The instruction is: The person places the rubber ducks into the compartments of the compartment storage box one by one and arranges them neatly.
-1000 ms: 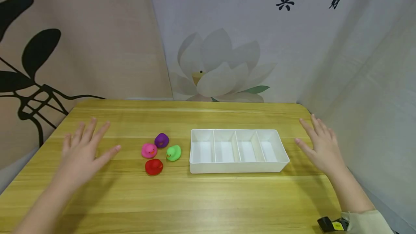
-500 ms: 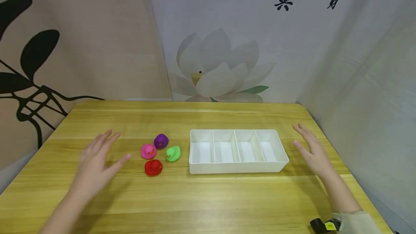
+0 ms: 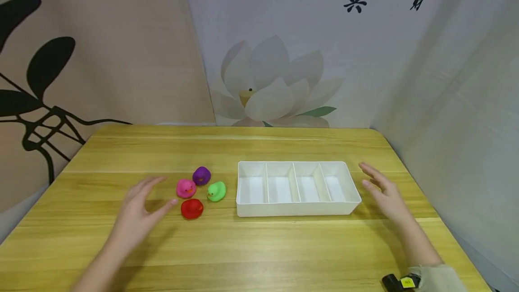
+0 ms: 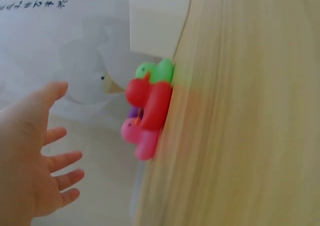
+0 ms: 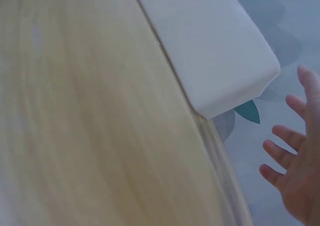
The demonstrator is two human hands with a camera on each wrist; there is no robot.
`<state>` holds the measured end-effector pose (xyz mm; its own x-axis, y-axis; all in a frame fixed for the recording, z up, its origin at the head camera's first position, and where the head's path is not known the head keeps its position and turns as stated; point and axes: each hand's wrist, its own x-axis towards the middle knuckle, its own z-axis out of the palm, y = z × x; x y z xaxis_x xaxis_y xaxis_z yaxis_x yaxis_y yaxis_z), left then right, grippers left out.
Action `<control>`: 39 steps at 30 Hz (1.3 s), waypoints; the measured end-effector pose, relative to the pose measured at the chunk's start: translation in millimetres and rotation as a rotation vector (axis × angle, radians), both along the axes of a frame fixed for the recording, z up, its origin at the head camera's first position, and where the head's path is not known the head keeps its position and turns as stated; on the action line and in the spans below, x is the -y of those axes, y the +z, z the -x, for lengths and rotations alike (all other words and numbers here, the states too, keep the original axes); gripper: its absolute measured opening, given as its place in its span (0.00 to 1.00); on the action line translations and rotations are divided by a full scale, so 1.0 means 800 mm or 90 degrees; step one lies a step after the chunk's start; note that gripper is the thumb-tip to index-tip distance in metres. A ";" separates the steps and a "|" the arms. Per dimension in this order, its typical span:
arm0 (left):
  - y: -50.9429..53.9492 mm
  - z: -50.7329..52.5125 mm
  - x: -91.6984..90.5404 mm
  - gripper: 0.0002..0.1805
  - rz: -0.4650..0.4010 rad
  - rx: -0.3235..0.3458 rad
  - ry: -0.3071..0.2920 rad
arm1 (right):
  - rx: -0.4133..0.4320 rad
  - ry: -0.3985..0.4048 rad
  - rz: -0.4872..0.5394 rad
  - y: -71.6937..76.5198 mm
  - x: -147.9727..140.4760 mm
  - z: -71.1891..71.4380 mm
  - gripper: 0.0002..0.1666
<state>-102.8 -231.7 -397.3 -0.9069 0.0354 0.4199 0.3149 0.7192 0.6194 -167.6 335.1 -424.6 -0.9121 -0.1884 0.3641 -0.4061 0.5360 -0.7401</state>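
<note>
Four small rubber ducks sit grouped left of the middle: a pink duck (image 3: pixel 186 188), a purple duck (image 3: pixel 201 175), a green duck (image 3: pixel 216 191) and a red duck (image 3: pixel 192 209). My left hand (image 3: pixel 135 213) hovers just left of them, fingers spread and touching nothing; the left wrist view shows this hand (image 4: pixel 30 156) apart from the red duck (image 4: pixel 157 106). A white tray (image 3: pixel 292 209) with several bare compartments stands right of the ducks. Beyond its right end my right hand (image 3: pixel 387 197) is held in the air, fingers relaxed, holding nothing.
Everything stands on a wooden table (image 3: pixel 259 251). A cloth backdrop (image 3: pixel 284 12) with a printed lotus hangs behind the back edge, and pale cloth (image 3: pixel 458 102) hangs at the right. A black wrist device (image 3: pixel 399 282) sits by the right sleeve (image 3: pixel 439 278).
My left hand has moved right and nearer to me, closer to the ducks. My right hand has moved left toward the tray and slightly nearer to me. Ducks and tray stay put.
</note>
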 end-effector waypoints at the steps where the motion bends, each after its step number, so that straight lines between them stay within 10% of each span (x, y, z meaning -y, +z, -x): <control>1: -0.002 0.000 -0.002 0.34 -0.003 0.009 0.002 | 0.012 0.001 0.009 -0.001 0.000 0.000 0.26; 39: -0.054 0.009 -0.040 0.18 -0.060 0.085 -0.010 | 0.199 0.119 0.204 -0.033 -0.001 0.007 0.26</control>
